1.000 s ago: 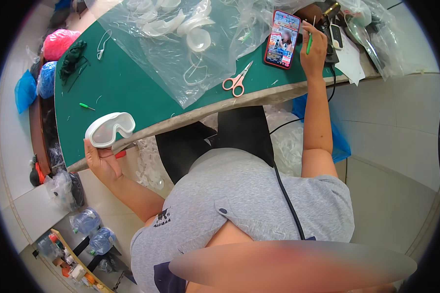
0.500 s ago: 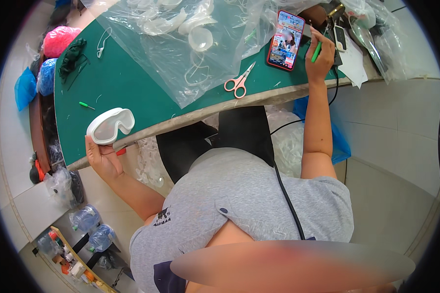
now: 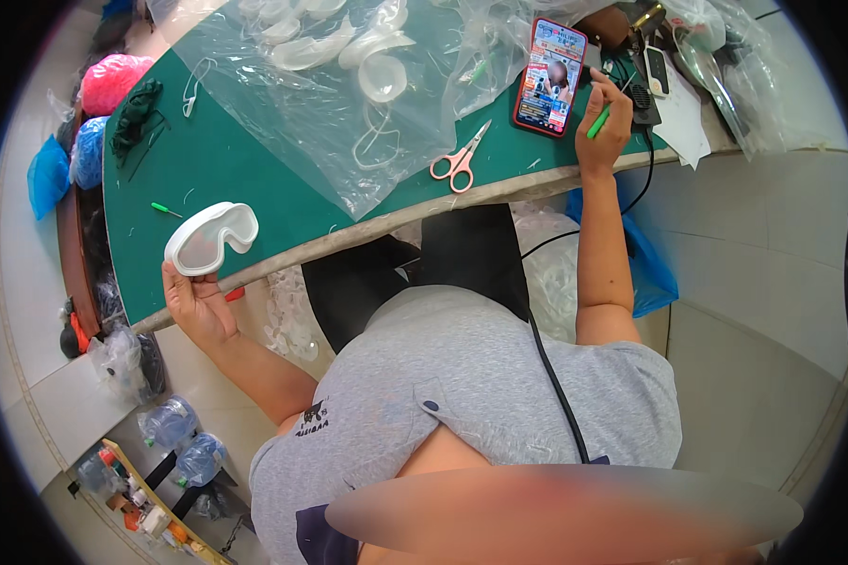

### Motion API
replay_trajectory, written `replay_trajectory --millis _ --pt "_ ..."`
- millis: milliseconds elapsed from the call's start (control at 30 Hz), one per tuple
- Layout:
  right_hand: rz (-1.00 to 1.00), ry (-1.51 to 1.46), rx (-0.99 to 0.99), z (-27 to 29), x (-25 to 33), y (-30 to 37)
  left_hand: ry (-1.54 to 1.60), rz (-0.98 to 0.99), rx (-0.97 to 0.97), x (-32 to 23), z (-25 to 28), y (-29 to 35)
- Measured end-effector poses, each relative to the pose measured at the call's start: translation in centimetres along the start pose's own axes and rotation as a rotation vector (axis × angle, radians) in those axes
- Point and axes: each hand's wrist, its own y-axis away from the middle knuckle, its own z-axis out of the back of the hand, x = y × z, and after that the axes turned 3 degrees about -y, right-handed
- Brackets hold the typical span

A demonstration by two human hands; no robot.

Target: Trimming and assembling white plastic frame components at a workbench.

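Note:
At the table's left front edge, my left hand (image 3: 198, 306) is closed on the lower rim of a white swim mask (image 3: 201, 247) with a clear lens. The mask is tilted, its nose part toward the right. My right hand (image 3: 606, 122) is closed around a thin green stick-like tool (image 3: 598, 122), whose tip I cannot make out. That hand hovers just right of a phone (image 3: 550, 77) in a red case, which leans with its screen lit. Left of the phone lie scissors (image 3: 457, 168) with pink handles, blades partly apart.
A large clear plastic bag (image 3: 349, 174) holding white and clear mask parts covers the middle of the green table (image 3: 283, 221). A small green-handled tool (image 3: 166, 209) and dark cords (image 3: 139, 113) lie at left. A black cable (image 3: 648, 165) hangs over the right edge.
My right hand has shifted a little left and toward me, with the green tool still in it. My left hand and the mask have barely moved.

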Motion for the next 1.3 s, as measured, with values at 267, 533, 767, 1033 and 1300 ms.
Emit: replay_trajectory --millis 267,533,767,1033,1300 --pt "0.069 0.088 0.057 -1.0 -1.9 -2.0 -0.011 -0.003 0.027 -0.2 -0.2 -0.1" --pt "0.099 0.127 0.109 -1.6 -2.3 -2.5 0.007 0.001 0.024 -0.2 -0.2 0.2" --pt "0.094 0.098 0.01 -0.5 -1.5 -2.5 0.001 -0.006 0.012 -0.3 -0.2 0.4" --pt "0.085 0.038 0.046 1.4 1.1 -0.9 0.006 -0.002 0.011 -0.1 -0.5 0.5" --pt "0.07 0.056 0.083 1.4 1.5 0.5 0.009 0.0 0.004 -0.1 -0.3 0.7"
